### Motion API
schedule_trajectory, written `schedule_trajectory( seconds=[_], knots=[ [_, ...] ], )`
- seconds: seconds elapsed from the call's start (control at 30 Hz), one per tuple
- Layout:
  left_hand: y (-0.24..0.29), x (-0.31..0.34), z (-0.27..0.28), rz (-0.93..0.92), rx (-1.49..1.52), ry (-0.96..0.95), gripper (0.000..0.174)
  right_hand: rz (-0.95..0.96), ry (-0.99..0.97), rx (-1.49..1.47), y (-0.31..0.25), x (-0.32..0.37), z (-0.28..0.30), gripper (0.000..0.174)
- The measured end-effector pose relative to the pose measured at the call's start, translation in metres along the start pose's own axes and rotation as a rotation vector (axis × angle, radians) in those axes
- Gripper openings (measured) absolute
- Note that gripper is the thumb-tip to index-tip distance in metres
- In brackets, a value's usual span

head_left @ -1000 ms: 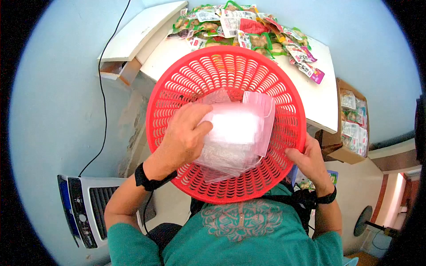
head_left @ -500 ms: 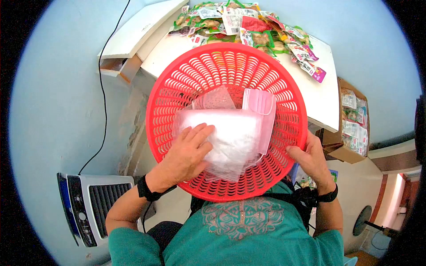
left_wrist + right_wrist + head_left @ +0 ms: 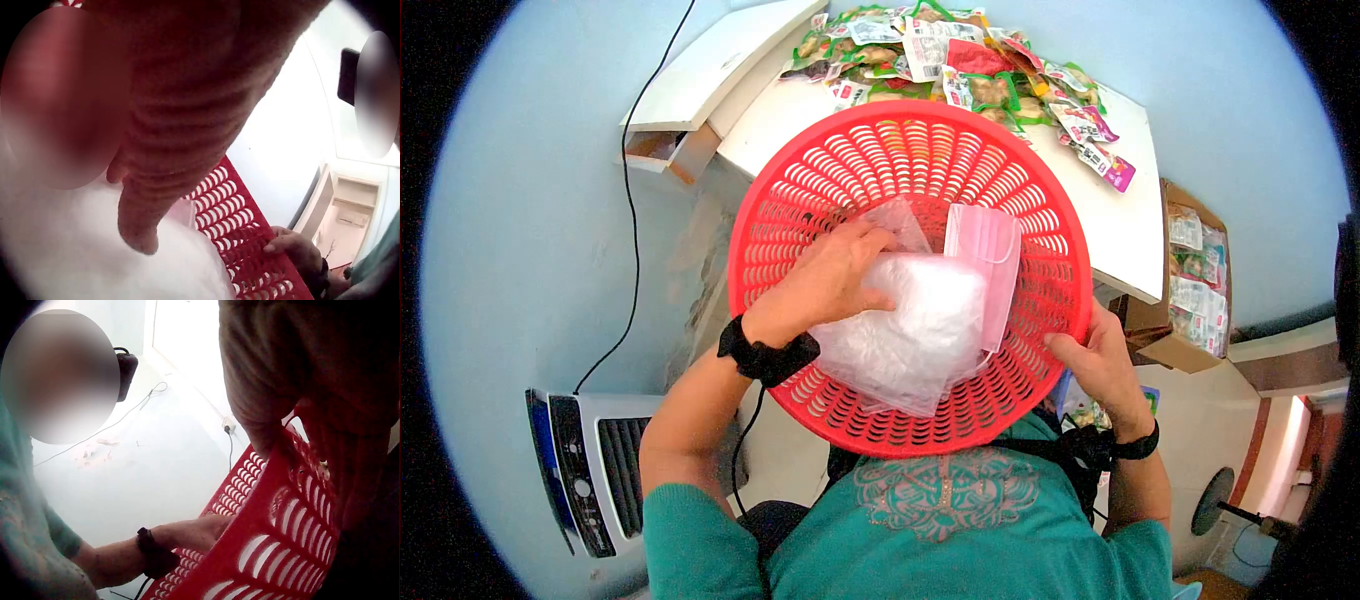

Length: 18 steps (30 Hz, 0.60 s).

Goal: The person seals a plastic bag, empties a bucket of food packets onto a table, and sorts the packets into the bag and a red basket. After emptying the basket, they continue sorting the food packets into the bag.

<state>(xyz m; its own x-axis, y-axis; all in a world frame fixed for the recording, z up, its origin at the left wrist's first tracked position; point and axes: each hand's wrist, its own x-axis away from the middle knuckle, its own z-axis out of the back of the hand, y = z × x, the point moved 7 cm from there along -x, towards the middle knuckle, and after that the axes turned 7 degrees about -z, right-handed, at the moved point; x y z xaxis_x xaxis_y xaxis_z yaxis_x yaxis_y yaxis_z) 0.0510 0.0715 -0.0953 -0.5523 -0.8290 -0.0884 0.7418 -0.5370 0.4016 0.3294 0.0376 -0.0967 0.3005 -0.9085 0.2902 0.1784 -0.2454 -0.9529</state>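
Note:
A round red plastic basket (image 3: 910, 432) is held in front of the person's body. In it lies a stack of clear plastic bags (image 3: 925, 310), with a pink face mask (image 3: 992, 240) at their right side. The left hand (image 3: 832, 275) reaches over the basket's left side onto the bags, its thumb spread from the fingers; in the left wrist view the thumb (image 3: 139, 225) points down at the bags. The right hand (image 3: 1102, 355) grips the basket's right rim, thumb inside and the other fingers hidden outside, as the right wrist view of this hand (image 3: 275, 369) also shows.
Behind the basket, a white table (image 3: 1135, 235) bears a heap of packaged food pouches (image 3: 990, 85). At the right stands a cardboard box (image 3: 1185, 350) of more packets. A white appliance (image 3: 580, 470) is at lower left, and a black cable (image 3: 636, 240) hangs along the wall.
The left hand first held up the bags' upper left part, then lay flatter on their left side, and now has moved up and right over them. The right hand keeps its grip on the rim.

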Motion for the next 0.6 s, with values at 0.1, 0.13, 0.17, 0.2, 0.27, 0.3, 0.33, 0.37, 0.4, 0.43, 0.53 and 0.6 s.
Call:
schedule_trajectory(
  seconds=[0.1, 0.13, 0.17, 0.2, 0.27, 0.3, 0.33, 0.37, 0.4, 0.43, 0.53, 0.6],
  knots=[
    [0.003, -0.007, -0.001, -0.067, 0.003, -0.006, 0.051, 0.041, -0.006, -0.01, 0.002, -0.002, 0.002, 0.046],
    [0.004, -0.008, -0.004, -0.075, 0.007, -0.047, 0.046, 0.033, -0.004, 0.015, 0.003, -0.002, 0.002, 0.046],
    [0.006, -0.009, -0.006, -0.082, 0.011, -0.088, 0.041, 0.024, -0.003, 0.041, 0.003, -0.003, 0.004, 0.045],
    [0.008, -0.009, -0.008, -0.088, 0.015, -0.129, 0.035, 0.015, -0.003, 0.066, 0.004, -0.004, 0.005, 0.045],
    [0.008, -0.006, -0.012, -0.003, -0.017, -0.266, 0.032, 0.027, 0.005, 0.114, 0.006, -0.005, 0.007, 0.045],
    [0.007, -0.004, -0.015, 0.038, -0.033, -0.335, 0.031, 0.033, 0.01, 0.138, 0.006, -0.005, 0.008, 0.045],
    [0.011, -0.003, -0.015, -0.023, 0.007, -0.301, 0.027, 0.035, 0.013, 0.133, 0.006, -0.006, 0.008, 0.045],
    [0.014, 0.0, -0.013, -0.086, 0.046, -0.265, 0.023, 0.039, 0.016, 0.13, 0.005, -0.007, 0.008, 0.045],
    [0.021, 0.002, -0.009, -0.149, 0.084, -0.228, 0.02, 0.044, 0.02, 0.127, 0.004, -0.007, 0.007, 0.045],
    [0.02, 0.006, -0.009, -0.071, 0.13, -0.288, 0.02, 0.044, 0.022, 0.114, 0.003, -0.007, 0.006, 0.045],
    [0.027, 0.021, 0.01, 0.087, 0.22, -0.366, 0.021, 0.05, 0.017, 0.076, -0.001, -0.007, 0.005, 0.044],
    [0.028, 0.031, 0.032, 0.085, 0.221, -0.284, 0.022, 0.064, -0.001, 0.046, -0.005, -0.006, 0.004, 0.042]
  ],
)
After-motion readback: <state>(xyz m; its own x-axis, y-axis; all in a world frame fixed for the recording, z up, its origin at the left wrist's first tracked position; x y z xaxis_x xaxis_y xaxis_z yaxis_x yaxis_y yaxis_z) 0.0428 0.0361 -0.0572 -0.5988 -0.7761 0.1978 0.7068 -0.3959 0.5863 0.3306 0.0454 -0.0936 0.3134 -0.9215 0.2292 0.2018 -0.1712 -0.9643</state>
